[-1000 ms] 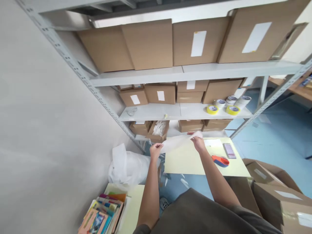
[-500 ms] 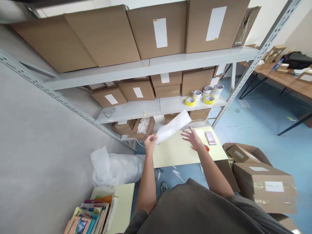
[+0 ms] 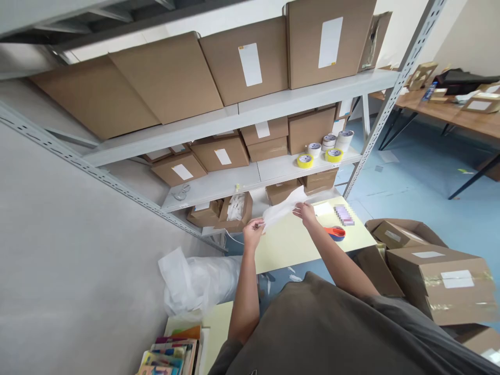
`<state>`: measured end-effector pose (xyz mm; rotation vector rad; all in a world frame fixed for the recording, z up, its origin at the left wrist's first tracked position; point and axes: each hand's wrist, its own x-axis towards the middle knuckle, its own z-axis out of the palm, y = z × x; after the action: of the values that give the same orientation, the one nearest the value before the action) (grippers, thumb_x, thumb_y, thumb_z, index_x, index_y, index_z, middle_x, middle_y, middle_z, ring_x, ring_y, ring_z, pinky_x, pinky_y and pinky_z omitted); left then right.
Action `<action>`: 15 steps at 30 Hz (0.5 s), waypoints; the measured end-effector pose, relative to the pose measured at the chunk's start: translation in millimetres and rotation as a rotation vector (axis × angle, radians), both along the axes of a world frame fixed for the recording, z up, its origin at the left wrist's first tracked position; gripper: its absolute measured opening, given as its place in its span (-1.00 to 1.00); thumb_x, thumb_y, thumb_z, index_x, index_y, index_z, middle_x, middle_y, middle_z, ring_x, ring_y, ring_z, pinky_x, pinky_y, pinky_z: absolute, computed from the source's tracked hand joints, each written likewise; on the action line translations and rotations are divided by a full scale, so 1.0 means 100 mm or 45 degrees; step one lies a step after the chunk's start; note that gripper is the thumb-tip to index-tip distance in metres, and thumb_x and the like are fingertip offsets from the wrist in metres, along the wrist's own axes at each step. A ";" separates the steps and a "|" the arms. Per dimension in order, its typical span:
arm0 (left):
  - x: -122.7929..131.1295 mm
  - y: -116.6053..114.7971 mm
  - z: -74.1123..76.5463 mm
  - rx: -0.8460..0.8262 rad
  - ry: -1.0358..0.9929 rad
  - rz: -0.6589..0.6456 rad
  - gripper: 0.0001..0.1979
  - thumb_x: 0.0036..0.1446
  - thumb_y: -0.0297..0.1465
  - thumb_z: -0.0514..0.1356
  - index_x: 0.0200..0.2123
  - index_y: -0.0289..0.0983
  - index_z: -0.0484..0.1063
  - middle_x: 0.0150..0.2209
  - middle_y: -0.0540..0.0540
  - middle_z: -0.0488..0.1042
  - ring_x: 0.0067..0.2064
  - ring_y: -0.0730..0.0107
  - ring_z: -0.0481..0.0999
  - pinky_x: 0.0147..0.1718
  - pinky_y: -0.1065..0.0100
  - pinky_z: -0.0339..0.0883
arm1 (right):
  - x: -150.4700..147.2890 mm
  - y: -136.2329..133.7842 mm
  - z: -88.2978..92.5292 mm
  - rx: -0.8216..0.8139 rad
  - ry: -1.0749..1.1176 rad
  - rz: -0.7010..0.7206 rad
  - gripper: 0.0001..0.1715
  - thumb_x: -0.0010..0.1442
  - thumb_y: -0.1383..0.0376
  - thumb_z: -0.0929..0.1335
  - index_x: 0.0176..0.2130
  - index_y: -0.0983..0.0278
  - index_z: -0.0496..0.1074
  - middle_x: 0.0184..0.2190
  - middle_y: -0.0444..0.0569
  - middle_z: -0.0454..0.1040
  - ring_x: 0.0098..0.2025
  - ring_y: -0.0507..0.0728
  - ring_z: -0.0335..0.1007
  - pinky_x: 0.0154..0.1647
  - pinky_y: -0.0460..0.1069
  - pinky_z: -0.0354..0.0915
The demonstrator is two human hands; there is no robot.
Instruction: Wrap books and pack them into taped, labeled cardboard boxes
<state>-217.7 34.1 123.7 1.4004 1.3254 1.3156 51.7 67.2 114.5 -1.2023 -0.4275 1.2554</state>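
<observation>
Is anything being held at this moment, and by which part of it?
A white sheet: the left grip pinches its left end. The right grip is at its right end; whether it holds there cannot be told.

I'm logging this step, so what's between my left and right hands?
A thin white sheet spans the gap in the head view, pinched at one end by your left hand, its other end at your right hand.

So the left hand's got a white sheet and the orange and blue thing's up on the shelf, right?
Not quite: the head view shows the orange and blue thing on the table, not the shelf. The left hand does hold a white sheet.
</observation>
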 end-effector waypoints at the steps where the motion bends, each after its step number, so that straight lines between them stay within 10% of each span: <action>1: -0.04 0.01 -0.01 -0.006 -0.024 0.014 -0.73 -0.05 -0.23 0.47 -0.30 -0.27 0.67 -0.07 -0.23 0.65 -0.02 0.08 0.65 -0.15 0.20 0.62 | 0.00 -0.01 -0.02 0.050 0.018 -0.011 -0.81 0.07 0.24 0.49 -0.34 0.16 0.41 -0.30 -0.03 0.62 -0.28 0.17 0.60 -0.10 0.14 0.61; 9: -0.28 0.19 -0.14 -0.263 -0.740 0.240 -0.46 0.07 -0.09 0.50 0.07 -0.21 0.61 0.03 -0.20 0.67 0.10 0.20 0.66 0.05 0.30 0.53 | -0.09 -0.27 -0.25 0.205 0.227 -0.044 -0.69 -0.17 0.30 0.52 -0.38 0.19 0.41 -0.34 -0.14 0.61 -0.25 0.14 0.60 -0.15 0.02 0.56; 15: -0.20 0.14 -0.40 -0.680 -0.886 0.009 -0.35 0.06 0.01 0.51 0.08 -0.30 0.61 0.05 -0.32 0.67 0.09 0.03 0.68 0.01 0.14 0.62 | -0.30 -0.45 -0.44 0.194 0.182 -0.014 -0.71 -0.17 0.28 0.55 -0.41 0.21 0.44 -0.33 -0.09 0.63 -0.13 0.20 0.62 -0.06 0.04 0.53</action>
<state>-237.4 48.1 83.5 0.4988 1.0729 1.1739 22.1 21.7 70.6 -0.9784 -0.4027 1.2671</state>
